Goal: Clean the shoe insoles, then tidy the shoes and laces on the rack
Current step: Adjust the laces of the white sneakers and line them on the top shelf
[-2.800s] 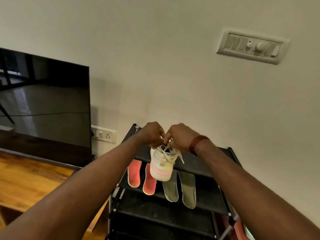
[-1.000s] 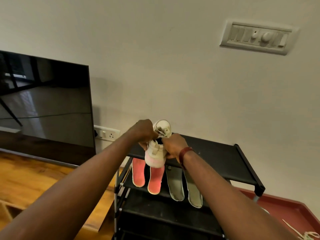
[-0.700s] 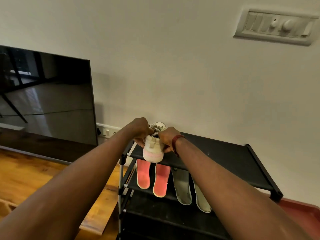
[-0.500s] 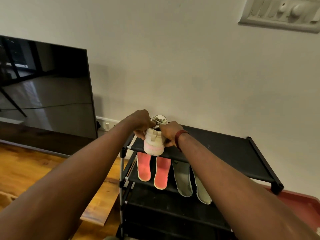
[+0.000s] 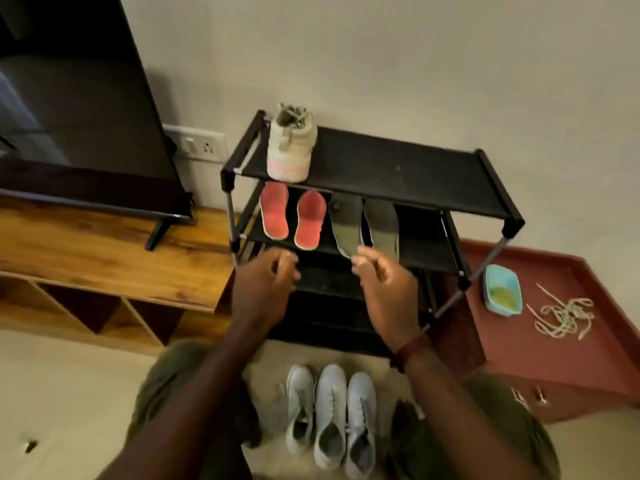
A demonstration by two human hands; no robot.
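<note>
- Left hand [image 5: 265, 282] and right hand [image 5: 384, 289] hover before the rack [image 5: 398, 168], loosely curled, empty.
- Pink-soled shoe [image 5: 291, 147] stands at the rack's top-left; three white shoes [image 5: 329, 414] wait on the floor before it.
- Likely next: lift one by its sides and set it alongside.
- Laces [image 5: 562, 315] and blue tub [image 5: 502, 289] lie right of the rack, blocking nothing.

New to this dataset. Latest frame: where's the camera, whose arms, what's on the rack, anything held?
No robot here: a person working bare-handed, filmed by one wide-angle camera worn on the head, looking forward and down. The left hand and right hand hover in front of the black shoe rack, fingers loosely curled, holding nothing. On the top shelf stands one pale high-top shoe. On the shelf below lie two pink insoles and two grey insoles. Three white shoes stand on the floor near the person. To the right, on a red platform, lie loose laces and a teal tub.
</note>
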